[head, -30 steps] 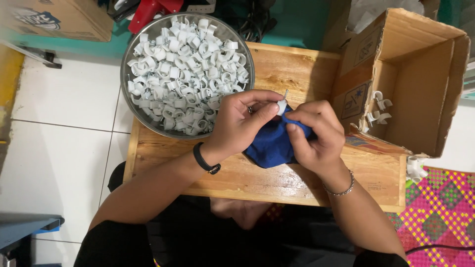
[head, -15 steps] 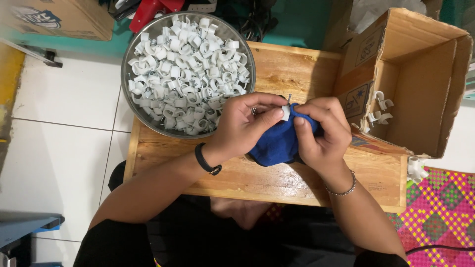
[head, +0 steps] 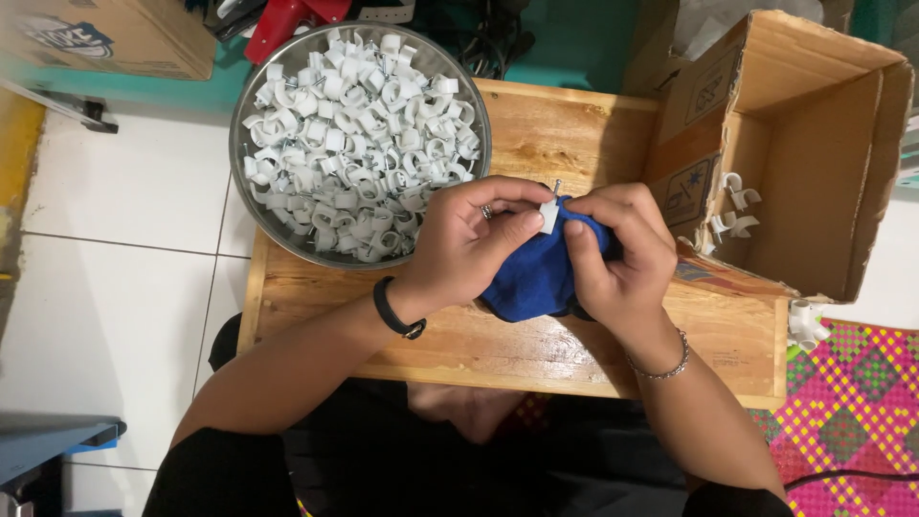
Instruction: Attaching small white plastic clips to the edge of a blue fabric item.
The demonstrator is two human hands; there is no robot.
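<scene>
My left hand (head: 474,244) pinches a small white plastic clip with a nail (head: 549,213) between thumb and fingers. My right hand (head: 617,254) grips a bunched blue cloth (head: 531,278) and presses against the same clip from the right. Both hands meet over a small wooden table (head: 565,124). A black band sits on my left wrist, a thin bracelet on my right. A round metal bowl (head: 241,124) heaped with several white clips (head: 359,134) stands at the table's far left corner.
An open cardboard box (head: 814,144) lies on its side at the right with a few white clips (head: 732,206) inside. One more clip (head: 804,321) lies by the box on a pink patterned mat (head: 852,412). White tiled floor spreads to the left.
The clip has been pressed lower against the blue cloth, and my right fingers have closed further over the cloth. Hands stay over the same spot on the table.
</scene>
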